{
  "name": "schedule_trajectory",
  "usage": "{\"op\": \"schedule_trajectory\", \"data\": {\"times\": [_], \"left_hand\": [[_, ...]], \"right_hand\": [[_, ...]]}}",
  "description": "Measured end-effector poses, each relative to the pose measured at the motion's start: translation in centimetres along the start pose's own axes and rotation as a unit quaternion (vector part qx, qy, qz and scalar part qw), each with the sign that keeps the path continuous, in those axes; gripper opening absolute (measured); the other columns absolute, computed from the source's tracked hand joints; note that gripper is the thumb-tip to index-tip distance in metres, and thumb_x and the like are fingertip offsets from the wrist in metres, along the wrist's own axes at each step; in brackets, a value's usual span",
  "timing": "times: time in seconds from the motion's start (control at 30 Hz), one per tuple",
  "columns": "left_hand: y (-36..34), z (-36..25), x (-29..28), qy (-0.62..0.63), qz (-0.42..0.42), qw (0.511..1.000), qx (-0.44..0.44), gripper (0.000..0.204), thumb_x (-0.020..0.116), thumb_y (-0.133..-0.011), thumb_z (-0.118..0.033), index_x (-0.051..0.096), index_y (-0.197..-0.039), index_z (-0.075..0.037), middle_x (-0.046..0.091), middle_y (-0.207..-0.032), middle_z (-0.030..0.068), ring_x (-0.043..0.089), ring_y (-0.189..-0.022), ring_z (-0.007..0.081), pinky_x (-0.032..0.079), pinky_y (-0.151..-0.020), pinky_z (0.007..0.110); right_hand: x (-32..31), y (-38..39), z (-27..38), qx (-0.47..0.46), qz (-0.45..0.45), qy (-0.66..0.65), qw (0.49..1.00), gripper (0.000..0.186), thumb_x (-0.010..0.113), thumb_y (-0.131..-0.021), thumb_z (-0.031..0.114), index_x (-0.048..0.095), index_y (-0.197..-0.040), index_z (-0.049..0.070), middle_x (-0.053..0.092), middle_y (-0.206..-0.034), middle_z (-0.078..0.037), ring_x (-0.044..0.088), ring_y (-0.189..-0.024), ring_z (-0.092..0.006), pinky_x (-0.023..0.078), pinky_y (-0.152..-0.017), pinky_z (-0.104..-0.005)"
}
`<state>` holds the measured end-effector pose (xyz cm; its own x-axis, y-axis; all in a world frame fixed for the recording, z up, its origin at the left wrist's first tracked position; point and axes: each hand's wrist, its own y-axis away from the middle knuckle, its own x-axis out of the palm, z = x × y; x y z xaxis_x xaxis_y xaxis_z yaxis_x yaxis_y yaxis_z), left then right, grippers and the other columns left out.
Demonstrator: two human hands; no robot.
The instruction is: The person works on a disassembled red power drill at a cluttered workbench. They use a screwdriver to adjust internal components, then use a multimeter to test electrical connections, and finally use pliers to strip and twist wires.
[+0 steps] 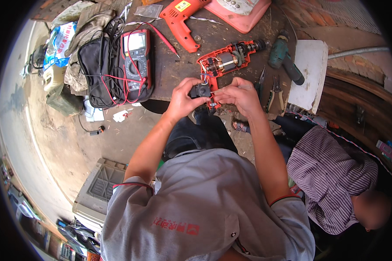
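My left hand (181, 98) is closed around a black drill switch (201, 90), gripping it between thumb and fingers. White and blue wires run from the switch into an opened orange power drill (224, 62), its motor and gears exposed on the bench. On the switch's other side, my right hand (241, 95) is pinched on a thin copper-coloured piece (217, 92) that reaches the switch. Whether that piece is a wire or a pin I cannot tell. The lower end of the drill's handle (213, 103) shows beneath my hands.
The orange housing half (185, 27) lies beyond the drill. A multimeter (136, 63) with a red probe (164, 42) rests on a black pouch at left. Pliers (273, 95), a teal cordless drill (284, 58) and a white board (308, 78) are at right. Another person (331, 174) sits at lower right.
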<state>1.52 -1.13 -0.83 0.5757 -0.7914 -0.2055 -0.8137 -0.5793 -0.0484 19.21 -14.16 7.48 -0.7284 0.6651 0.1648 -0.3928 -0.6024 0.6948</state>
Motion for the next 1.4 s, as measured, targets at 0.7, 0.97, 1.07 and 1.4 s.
{"op": "schedule_trajectory", "data": {"times": [0.7, 0.97, 1.07, 1.4], "left_hand": [[-0.6, 0.4, -0.8, 0.063, 0.059, 0.996, 0.010, 0.053, 0.089, -0.078, -0.018, 0.069, -0.126, -0.006, 0.064, -0.116, 0.0115, 0.063, -0.110, 0.0273, 0.049, -0.096, 0.037], [-0.4, 0.2, -1.6, 0.085, 0.097, 0.992, 0.000, 0.043, 0.079, -0.088, -0.016, 0.069, -0.128, -0.005, 0.062, -0.122, 0.0141, 0.060, -0.116, 0.0298, 0.047, -0.101, 0.039], [-0.6, 0.1, -1.8, 0.078, 0.104, 0.991, -0.007, 0.041, 0.079, -0.088, -0.014, 0.069, -0.127, -0.004, 0.061, -0.126, 0.0140, 0.059, -0.120, 0.0291, 0.045, -0.104, 0.038], [-0.4, -0.1, -1.5, 0.084, 0.087, 0.993, -0.009, 0.039, 0.076, -0.087, -0.011, 0.069, -0.124, -0.003, 0.062, -0.123, 0.0142, 0.060, -0.116, 0.0294, 0.046, -0.102, 0.038]], "right_hand": [[-0.9, -1.0, -5.4, 0.025, 0.033, -0.278, 0.960, 0.012, 0.058, -0.096, 0.007, 0.066, -0.094, -0.001, 0.074, -0.102, -0.026, 0.076, -0.090, -0.0328, 0.064, -0.079, -0.0366], [-0.5, -0.9, -7.2, 0.119, 0.001, -0.383, 0.916, 0.022, 0.059, -0.097, 0.012, 0.068, -0.105, -0.007, 0.075, -0.103, -0.020, 0.075, -0.093, -0.0277, 0.063, -0.082, -0.0318], [-0.1, -0.7, -7.2, 0.123, 0.003, -0.403, 0.907, 0.023, 0.058, -0.098, 0.013, 0.068, -0.106, -0.006, 0.075, -0.103, -0.020, 0.075, -0.093, -0.0272, 0.063, -0.080, -0.0305], [2.2, 2.7, -2.3, -0.099, -0.095, -0.078, 0.987, 0.011, 0.065, -0.095, 0.000, 0.056, -0.089, 0.000, 0.074, -0.097, -0.023, 0.075, -0.085, -0.0213, 0.062, -0.073, -0.0314]]}}
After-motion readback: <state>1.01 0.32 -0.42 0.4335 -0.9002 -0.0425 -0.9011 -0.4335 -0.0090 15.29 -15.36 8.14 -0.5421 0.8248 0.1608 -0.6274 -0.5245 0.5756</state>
